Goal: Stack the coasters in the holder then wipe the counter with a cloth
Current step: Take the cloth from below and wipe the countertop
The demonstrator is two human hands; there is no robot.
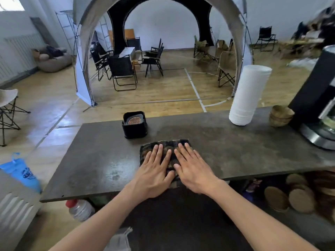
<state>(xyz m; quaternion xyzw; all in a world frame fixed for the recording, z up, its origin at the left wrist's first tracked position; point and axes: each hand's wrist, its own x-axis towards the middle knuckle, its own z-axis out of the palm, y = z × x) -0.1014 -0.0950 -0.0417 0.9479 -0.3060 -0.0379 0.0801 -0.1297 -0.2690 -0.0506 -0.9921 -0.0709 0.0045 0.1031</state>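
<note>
Both hands, left hand [154, 171] and right hand [193, 169], are pressing spread flat on the dark cloth [164, 147] mid-surface, coasters [134, 121] sitting in the holder [135, 130] beyond, so wiping strokes are likely coming next.

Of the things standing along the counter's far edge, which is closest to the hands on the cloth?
The black coaster holder, just beyond and left of the cloth. The white cup stack and the brown bowls stand much farther off to the right.

Two hands [174, 169], one cloth [168, 143], one holder [135, 128], one paper roll [249, 95].
</note>
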